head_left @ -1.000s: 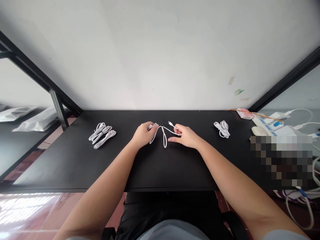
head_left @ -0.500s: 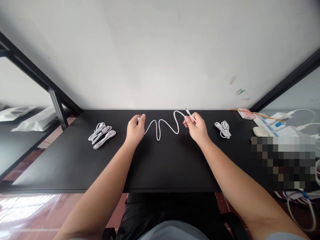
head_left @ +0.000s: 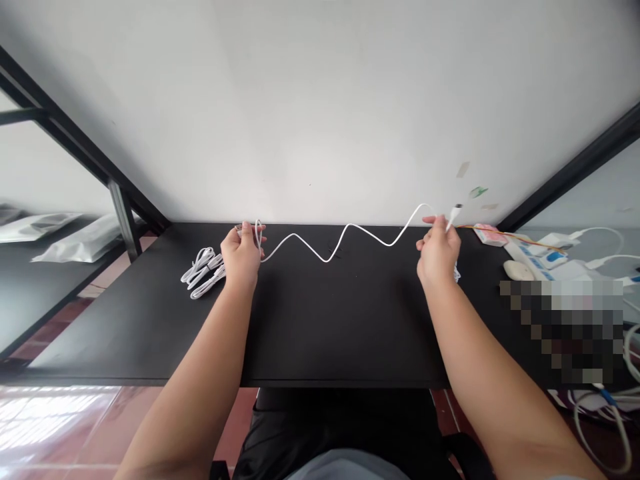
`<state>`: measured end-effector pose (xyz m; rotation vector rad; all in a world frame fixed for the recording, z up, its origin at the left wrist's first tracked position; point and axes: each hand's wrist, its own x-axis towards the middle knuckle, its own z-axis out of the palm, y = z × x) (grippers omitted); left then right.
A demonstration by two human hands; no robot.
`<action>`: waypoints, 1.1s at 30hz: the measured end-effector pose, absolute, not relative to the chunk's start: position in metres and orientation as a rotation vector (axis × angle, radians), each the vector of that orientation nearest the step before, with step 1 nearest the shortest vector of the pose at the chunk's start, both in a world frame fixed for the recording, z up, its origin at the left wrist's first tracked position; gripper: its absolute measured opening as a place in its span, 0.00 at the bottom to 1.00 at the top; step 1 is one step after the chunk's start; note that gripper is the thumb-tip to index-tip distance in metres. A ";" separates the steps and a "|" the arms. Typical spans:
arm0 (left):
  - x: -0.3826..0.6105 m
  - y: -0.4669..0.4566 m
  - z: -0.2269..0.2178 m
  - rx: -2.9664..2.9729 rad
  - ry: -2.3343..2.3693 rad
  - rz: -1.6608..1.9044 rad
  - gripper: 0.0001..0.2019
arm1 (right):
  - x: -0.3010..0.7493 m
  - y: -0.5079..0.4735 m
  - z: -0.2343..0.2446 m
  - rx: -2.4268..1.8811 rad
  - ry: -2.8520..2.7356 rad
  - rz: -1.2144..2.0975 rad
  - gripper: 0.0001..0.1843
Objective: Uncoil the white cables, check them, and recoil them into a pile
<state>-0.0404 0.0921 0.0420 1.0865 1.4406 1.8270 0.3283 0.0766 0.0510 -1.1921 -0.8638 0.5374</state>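
Note:
A white charging cable (head_left: 326, 261) stretches in loose waves between my two hands above the black table. My left hand (head_left: 243, 257) grips its USB plug end, with a small loop of cord by the fingers. At the other end, my right hand (head_left: 439, 252) pinches the cable near its connector (head_left: 455, 213), which points up and to the right. Coiled white cables (head_left: 200, 270) lie on the table just left of my left hand, partly covered by it. Another coiled white cable (head_left: 457, 273) is mostly hidden behind my right hand.
Right of my hands stand a power strip (head_left: 537, 260) with plugged-in chargers, a white mouse-like object (head_left: 519, 270) and a pink-and-white box (head_left: 490, 235). A wall (head_left: 320, 133) rises behind the table (head_left: 340, 333). Plastic bags (head_left: 83, 243) lie on a surface at left.
My hands have moved apart, left hand leftward and right hand rightward. The cable between them is drawn out longer and flatter. My right hand now covers most of the right coil.

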 end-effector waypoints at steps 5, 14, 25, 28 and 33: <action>-0.050 0.094 0.049 0.955 1.318 1.900 0.17 | 0.348 0.082 0.056 -1.050 -0.618 0.707 0.29; -0.038 0.087 0.048 0.973 1.143 1.731 0.18 | 0.323 0.072 0.057 -1.011 -0.912 1.147 0.35; -0.034 0.087 0.047 0.927 1.143 1.706 0.18 | 0.310 0.074 0.037 -1.181 -1.162 1.099 0.36; -0.035 0.087 0.049 0.932 1.164 1.720 0.18 | 0.314 0.075 0.036 -1.202 -1.156 1.061 0.37; -0.039 0.087 0.048 0.957 1.204 1.714 0.19 | 0.316 0.075 0.038 -1.280 -1.193 0.989 0.40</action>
